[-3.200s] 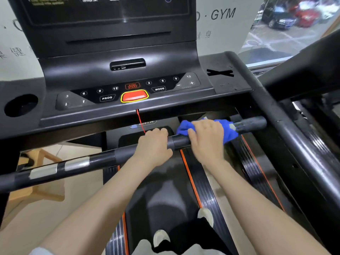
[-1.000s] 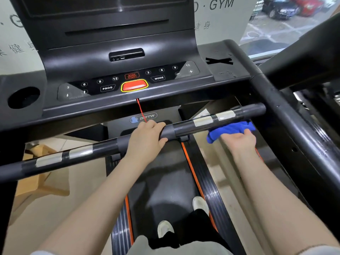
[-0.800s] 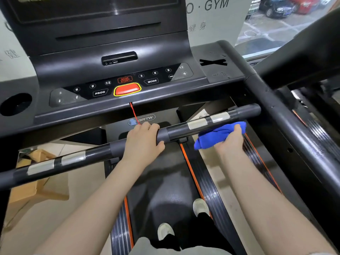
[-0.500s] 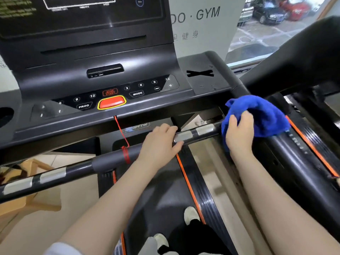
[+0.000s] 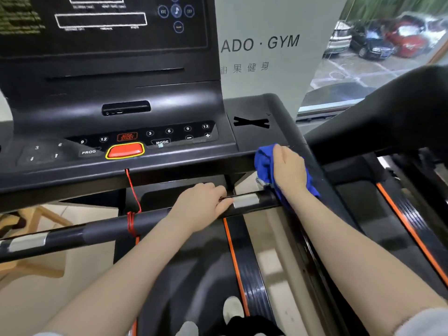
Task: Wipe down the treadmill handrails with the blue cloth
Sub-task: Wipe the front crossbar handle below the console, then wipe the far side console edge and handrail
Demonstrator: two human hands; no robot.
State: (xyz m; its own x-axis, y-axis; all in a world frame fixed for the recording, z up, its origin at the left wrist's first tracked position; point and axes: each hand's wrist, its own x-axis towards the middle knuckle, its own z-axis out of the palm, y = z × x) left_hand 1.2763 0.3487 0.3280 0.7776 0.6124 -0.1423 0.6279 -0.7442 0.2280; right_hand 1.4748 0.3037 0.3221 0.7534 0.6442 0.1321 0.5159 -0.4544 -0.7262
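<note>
Right hand (image 5: 288, 169): middle right of the frame, forearm running up from the lower right corner. Palm down, laid flat over the blue cloth (image 5: 263, 163) and pressing it on the upper end of the right side handrail (image 5: 312, 166), where the rail meets the console deck. Fingers look fairly straight across the cloth; the fingertips are hidden over the far side, so whether they curl round the rail is unclear.

Blue cloth: bunched, under and around the right hand; folds show to the left of the hand and a corner hangs below the wrist.

Left hand (image 5: 201, 206): centre of the frame, forearm rising from the lower left. Fingers curled over the front crossbar (image 5: 109, 226), gripping it just left of a silver sensor plate (image 5: 246, 201).

Front crossbar: black, running from the left edge up to centre right. A second silver plate (image 5: 28, 242) sits near its left end. A red cord (image 5: 132, 190) drops from the console and is wound round the bar left of the left hand.

Console (image 5: 121, 112): upper left, dark screen with white outlines; button panel below it with a red stop button (image 5: 125, 150) ringed in yellow.

Slot (image 5: 126, 108): shallow recess above the buttons; contents too dark to make out.

Running belt (image 5: 194, 275): lower centre, orange-trimmed edges; a shoe tip (image 5: 232, 307) rests on it.
</note>
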